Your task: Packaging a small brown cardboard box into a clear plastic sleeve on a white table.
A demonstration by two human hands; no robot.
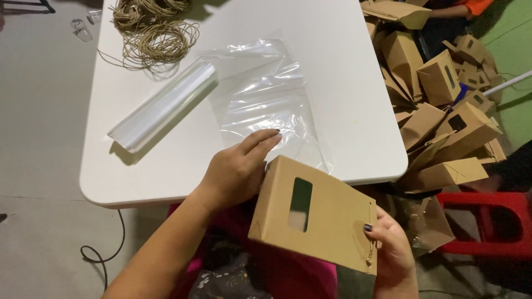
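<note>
- Cardboard box (316,213), brown with a long window cut in its side, sits tilted in the air just in front of the white table (343,83), above the person's lap.
- It is held low and near the body, so I think the person can see the window side well.
- Right hand (390,249) grips the box at its lower right corner, with the thumb on top, next to a bit of string (370,238) that hangs on the box.
- Left hand (235,171) is mostly open. Its palm side rests at the top left corner of the box, and its fingers stretch out flat onto the clear plastic sheet (266,99) on the table.
- The left arm comes up from the bottom left, with the wrist bent toward the table edge.
- A roll of clear plastic (163,105) lies to the left of the sheet, well apart from the hands.
- Loops of brown twine (155,27) lie at the far side of the table.
- A big pile of the same brown boxes (438,105) rests on the floor to the right of the table, by a red stool (487,221).
</note>
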